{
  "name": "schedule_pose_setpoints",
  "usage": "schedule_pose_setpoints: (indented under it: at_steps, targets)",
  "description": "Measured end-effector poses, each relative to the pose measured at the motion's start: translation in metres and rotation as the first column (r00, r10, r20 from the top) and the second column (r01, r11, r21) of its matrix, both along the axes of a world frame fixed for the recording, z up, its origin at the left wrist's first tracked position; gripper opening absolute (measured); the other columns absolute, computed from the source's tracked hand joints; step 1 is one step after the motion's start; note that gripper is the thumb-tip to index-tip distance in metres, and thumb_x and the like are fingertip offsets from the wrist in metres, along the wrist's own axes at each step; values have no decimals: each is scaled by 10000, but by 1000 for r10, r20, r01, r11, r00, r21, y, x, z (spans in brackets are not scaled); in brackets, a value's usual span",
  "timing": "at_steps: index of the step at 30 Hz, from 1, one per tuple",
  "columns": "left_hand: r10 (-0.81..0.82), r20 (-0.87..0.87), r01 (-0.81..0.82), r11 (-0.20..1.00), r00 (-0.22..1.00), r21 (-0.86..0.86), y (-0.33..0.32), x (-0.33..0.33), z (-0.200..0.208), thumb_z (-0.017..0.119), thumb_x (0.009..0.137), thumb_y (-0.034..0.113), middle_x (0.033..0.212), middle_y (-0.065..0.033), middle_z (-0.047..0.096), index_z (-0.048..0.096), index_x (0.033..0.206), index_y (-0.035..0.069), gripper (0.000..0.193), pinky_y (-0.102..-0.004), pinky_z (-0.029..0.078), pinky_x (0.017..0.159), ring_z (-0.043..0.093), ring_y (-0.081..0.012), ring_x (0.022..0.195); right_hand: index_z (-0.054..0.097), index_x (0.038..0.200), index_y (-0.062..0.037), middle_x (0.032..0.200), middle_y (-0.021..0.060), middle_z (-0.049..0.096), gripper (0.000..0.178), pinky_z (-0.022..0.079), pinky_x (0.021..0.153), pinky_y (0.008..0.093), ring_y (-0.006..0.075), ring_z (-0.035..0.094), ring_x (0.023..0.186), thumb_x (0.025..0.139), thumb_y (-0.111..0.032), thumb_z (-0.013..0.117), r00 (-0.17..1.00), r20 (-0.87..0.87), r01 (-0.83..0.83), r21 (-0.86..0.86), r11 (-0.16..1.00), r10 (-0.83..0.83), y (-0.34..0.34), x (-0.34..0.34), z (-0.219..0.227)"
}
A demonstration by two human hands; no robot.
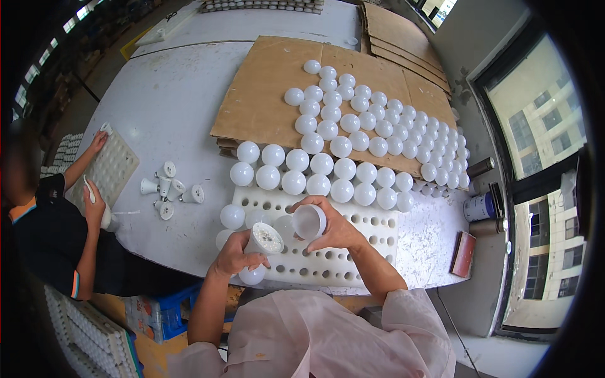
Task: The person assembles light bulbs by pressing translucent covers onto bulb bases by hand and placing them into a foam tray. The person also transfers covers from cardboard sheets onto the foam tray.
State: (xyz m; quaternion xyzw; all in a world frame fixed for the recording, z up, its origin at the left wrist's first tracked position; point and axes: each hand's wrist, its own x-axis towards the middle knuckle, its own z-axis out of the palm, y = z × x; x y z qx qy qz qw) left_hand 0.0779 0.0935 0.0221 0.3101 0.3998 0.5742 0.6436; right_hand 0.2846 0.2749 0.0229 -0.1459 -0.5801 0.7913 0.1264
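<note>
My left hand [232, 257] grips a white bulb base [267, 240], its round face with small components tilted up. My right hand [339, 228] holds a white bulb cover [309, 222] by its side, open rim toward me. The two parts are close together but apart. Beneath my hands lies a white foam board [362, 248] with rows of holes. Rows of round white covers [345, 169] sit along its far side, and a few more covers [232, 216] are at its left end, partly hidden by my left hand.
Many more covers [358, 140] stand on brown cardboard [252, 94] beyond the board. Several loose bulb bases [176, 188] lie to the left. A co-worker's hands [96, 203] are at a pale tray [113, 164]. Metal cylinders [488, 227] and a red box [464, 254] are at the right.
</note>
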Motion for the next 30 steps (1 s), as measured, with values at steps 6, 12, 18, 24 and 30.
schedule_pose_setpoints:
  at_steps: [6, 12, 18, 24, 30]
  targets:
    - [-259, -202, 237, 963, 944, -127, -3, 4, 14, 713, 749, 176, 809, -101, 642, 583, 1052, -69, 411, -259, 518, 588, 577, -97, 577, 412, 1219, -83, 1223, 83, 526, 812, 406, 974, 380, 227, 495, 1161, 571, -171, 893, 993, 118, -44, 584, 810, -31, -32, 14, 22]
    - [-277, -281, 250, 960, 919, -127, -13, 8, 17, 734, 750, 210, 799, -87, 649, 594, 1047, -60, 424, -253, 500, 563, 624, -124, 651, 485, 1209, -118, 1197, 79, 540, 752, 441, 931, 383, 275, 538, 1098, 574, -204, 877, 989, 144, -104, 604, 790, 21, -50, 10, 32]
    - [-258, -312, 226, 965, 914, -136, -24, 12, 15, 737, 758, 185, 793, -86, 647, 598, 1034, -66, 398, -253, 498, 560, 622, -128, 637, 454, 1254, -106, 1156, 120, 546, 796, 467, 884, 413, 330, 572, 1037, 586, -250, 864, 980, 170, -194, 678, 709, 106, -57, 3, 25]
    - [-233, -371, 175, 967, 899, -183, -29, 15, 12, 764, 737, 179, 797, -91, 654, 620, 996, -67, 385, -262, 503, 559, 623, -132, 622, 397, 1309, -49, 1146, 188, 543, 864, 487, 840, 435, 372, 596, 975, 609, -277, 851, 961, 233, -275, 733, 623, 150, -68, -3, 25]
    - [-250, -439, 163, 960, 863, -227, -33, 18, 9, 788, 721, 184, 770, -91, 657, 632, 962, -70, 384, -259, 500, 554, 621, -130, 616, 374, 1325, -11, 1131, 215, 549, 853, 500, 832, 435, 394, 610, 930, 650, -284, 820, 950, 263, -311, 758, 574, 168, -77, -6, 17]
